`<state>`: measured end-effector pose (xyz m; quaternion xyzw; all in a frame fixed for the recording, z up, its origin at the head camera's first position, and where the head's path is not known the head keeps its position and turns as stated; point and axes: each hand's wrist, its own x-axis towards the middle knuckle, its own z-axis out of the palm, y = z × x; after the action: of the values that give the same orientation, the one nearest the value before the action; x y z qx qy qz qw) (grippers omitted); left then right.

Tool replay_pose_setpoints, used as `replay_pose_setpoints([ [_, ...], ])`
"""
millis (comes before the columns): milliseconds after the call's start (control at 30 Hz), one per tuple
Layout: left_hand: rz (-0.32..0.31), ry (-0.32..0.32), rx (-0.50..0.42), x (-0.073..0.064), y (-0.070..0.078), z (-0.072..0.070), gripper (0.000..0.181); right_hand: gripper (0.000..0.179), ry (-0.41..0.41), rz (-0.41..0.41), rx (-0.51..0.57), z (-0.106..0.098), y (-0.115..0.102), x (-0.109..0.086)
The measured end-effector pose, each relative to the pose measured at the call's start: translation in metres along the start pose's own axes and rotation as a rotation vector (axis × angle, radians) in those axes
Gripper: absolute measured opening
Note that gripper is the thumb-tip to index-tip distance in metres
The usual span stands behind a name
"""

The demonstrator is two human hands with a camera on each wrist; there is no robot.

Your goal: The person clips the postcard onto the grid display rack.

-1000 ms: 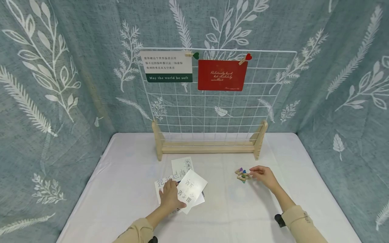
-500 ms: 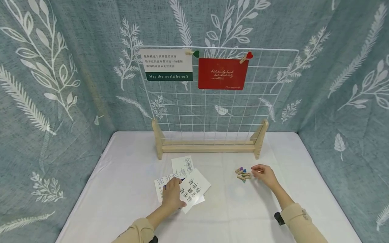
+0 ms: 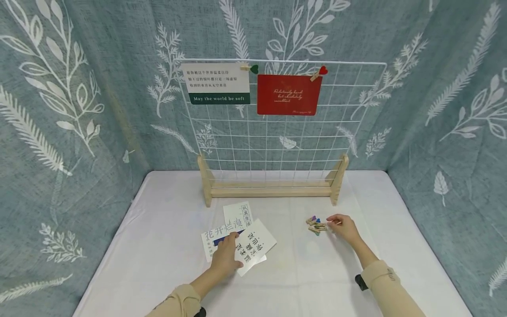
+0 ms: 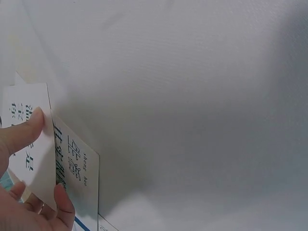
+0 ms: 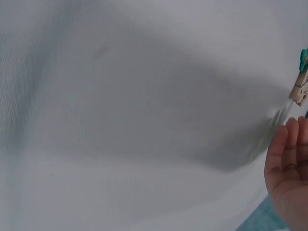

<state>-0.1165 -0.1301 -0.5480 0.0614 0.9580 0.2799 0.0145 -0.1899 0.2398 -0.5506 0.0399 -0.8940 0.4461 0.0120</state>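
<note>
My left hand [image 3: 225, 259] holds a white postcard [image 3: 256, 240] printed with dark characters, over a pile of cards. In the left wrist view the thumb lies on top of that postcard [image 4: 41, 163] and the other fingers are at its underside and edge. Beneath it are a card with large grey-blue characters [image 3: 214, 235] and another white card [image 3: 233, 211]. My right hand [image 3: 345, 229] is beside a small heap of wooden clothespins [image 3: 316, 226] with coloured hearts. In the right wrist view its loosely bent fingers sit just short of a clothespin [image 5: 299, 89]; the thumb is out of sight.
Behind the cards, a white wire grid [image 3: 273, 143] stands on a wooden base [image 3: 271, 192]. A white-and-green card [image 3: 218, 83] and a red card [image 3: 289, 94] hang on it from heart clothespins. Patterned cloth [image 3: 119, 66] surrounds the white table [image 3: 293, 281].
The postcard in my left hand has shifted slightly right and tilted flatter, so its print reads clearly. A blue strip has come into view beside the fingers. My right hand has barely moved.
</note>
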Motion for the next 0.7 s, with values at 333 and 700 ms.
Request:
replay_pose_setpoints([
  [333,-0.01,0.002,-0.116,0.0,-0.004,-0.001,0.083,0.019,0.038,0.065,-0.018,0.0,0.005,0.004],
  [700,0.072,-0.099,-0.306,-0.004,-0.015,-0.014,0.071,0.033,0.052,-0.16,0.174,0.029,0.135,0.045],
])
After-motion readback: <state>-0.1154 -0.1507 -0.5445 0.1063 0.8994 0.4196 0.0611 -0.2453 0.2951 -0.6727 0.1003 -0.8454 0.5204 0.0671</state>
